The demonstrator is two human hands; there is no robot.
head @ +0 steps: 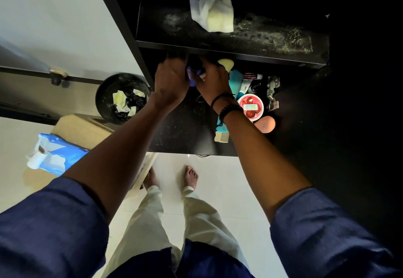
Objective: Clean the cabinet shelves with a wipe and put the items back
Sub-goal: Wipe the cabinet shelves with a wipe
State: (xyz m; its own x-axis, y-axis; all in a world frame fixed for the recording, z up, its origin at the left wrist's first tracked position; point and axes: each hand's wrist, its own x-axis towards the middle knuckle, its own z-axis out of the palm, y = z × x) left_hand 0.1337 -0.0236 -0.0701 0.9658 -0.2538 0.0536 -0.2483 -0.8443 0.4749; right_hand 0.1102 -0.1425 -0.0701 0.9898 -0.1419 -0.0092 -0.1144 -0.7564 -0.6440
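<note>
- My left hand [171,79] and right hand [210,79] are close together over the back of the lower shelf [185,125], with a small purple thing [193,77] between them.
- My right hand's fingers curl round the purple thing. My left hand cups in against it, but its fingertips are blurred and tucked into the shadow, so I cannot tell whether it grips.
- The white wipe [212,12] is in neither hand. It lies crumpled on the upper shelf [272,40], directly above the lower shelf, on a surface streaked with pale dust.
- The lower shelf's bare left part shows faint dust marks too.
- At the right end of the lower shelf the items sit crowded together: a round jar with a red lid [250,106], a peach egg-shaped piece [266,124] just in front of it, a teal comb [236,81] behind it, a pale yellow piece [226,64] at the very back and some tubes [250,77] beside the comb.
- A second comb [221,135] lies near the lower shelf's front edge, partly under my right wrist, which wears dark bracelets [226,105].
- Left of the lower shelf, down on the floor, stands a black bin [104,103] with crumpled wipes inside.
- Further left of the lower shelf, and lower, a blue pack of wipes [63,153] rests open on a tan box [82,129].
</note>
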